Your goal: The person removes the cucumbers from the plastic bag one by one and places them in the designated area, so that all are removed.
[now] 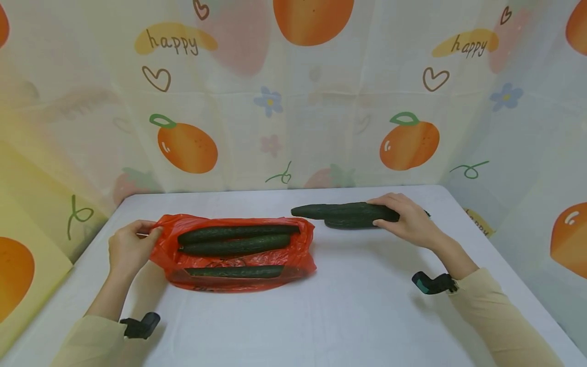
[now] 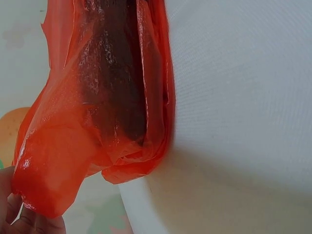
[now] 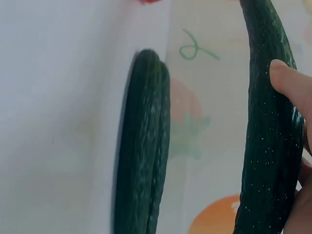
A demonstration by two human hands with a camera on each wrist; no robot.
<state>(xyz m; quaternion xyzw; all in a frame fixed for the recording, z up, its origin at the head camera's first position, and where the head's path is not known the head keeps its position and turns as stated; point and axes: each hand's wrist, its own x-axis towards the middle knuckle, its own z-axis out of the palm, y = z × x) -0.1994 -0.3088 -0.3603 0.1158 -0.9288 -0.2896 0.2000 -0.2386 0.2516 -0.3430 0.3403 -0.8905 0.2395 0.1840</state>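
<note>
At the left, my left hand (image 1: 130, 250) pinches the edge of a red plastic bag (image 1: 167, 257) lying on its side with its opening spread. Inside it, two dark green cucumbers (image 1: 238, 247) show through the opening and another (image 1: 236, 271) lies behind the thin front film. My right hand (image 1: 410, 219) grips a long cucumber (image 1: 337, 210), thumb on one side and fingers on the other. In the right wrist view, this held cucumber (image 3: 268, 146) is raised above two more cucumbers (image 3: 139, 146), which lie side by side on the table.
A white-covered table (image 1: 257, 331) spreads under everything. Behind it hangs a pale curtain (image 1: 321, 117) printed with oranges, hearts and flowers, close along the table's back edge. Black devices sit on the left wrist (image 1: 139, 326) and right wrist (image 1: 433, 283).
</note>
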